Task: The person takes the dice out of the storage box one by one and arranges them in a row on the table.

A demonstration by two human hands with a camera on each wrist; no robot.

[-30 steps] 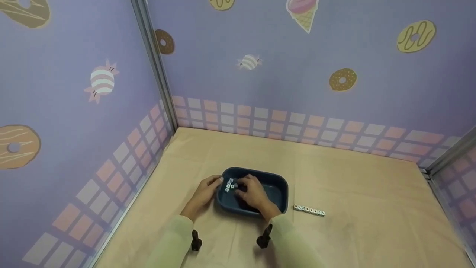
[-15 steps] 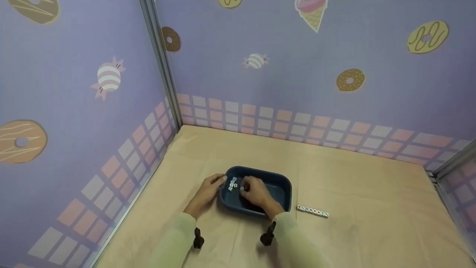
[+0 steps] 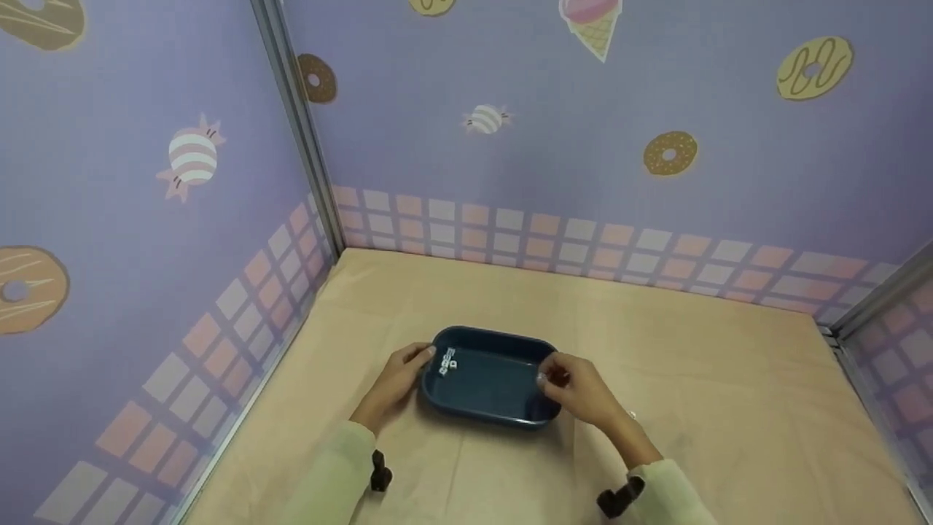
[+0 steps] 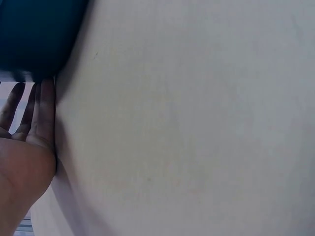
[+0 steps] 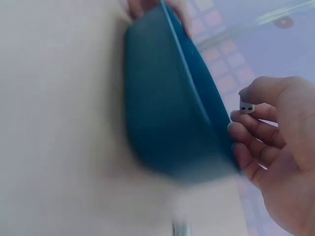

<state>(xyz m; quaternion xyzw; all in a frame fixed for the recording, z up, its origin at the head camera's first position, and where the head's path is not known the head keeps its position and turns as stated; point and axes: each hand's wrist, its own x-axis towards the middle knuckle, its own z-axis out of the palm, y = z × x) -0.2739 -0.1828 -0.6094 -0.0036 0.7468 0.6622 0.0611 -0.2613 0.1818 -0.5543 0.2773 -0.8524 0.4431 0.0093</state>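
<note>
A dark blue rectangular tray (image 3: pixel 488 421) sits on the cloth. Against its left end, my left hand (image 3: pixel 393 379) holds the wall, thumb at the rim and fingers outside; in the left wrist view those fingers (image 4: pixel 45 110) look straight. My right hand (image 3: pixel 583 390) is over the tray's right end. Between its thumb and index finger it pinches a small white die (image 5: pixel 247 106) with dark pips. Several white dice (image 3: pixel 447 362) lie inside the tray at its left end.
Beyond the right forearm, one end of a row of dice (image 3: pixel 632 415) shows; the arm hides the others. Beige cloth (image 3: pixel 700 379) covers the table. Purple printed walls (image 3: pixel 408 146) stand at the back and sides.
My right hand has moved right with a die, from the dice cluster to the tray's right end. Its forearm now hides most of the dice row. The left hand stays at the tray.
</note>
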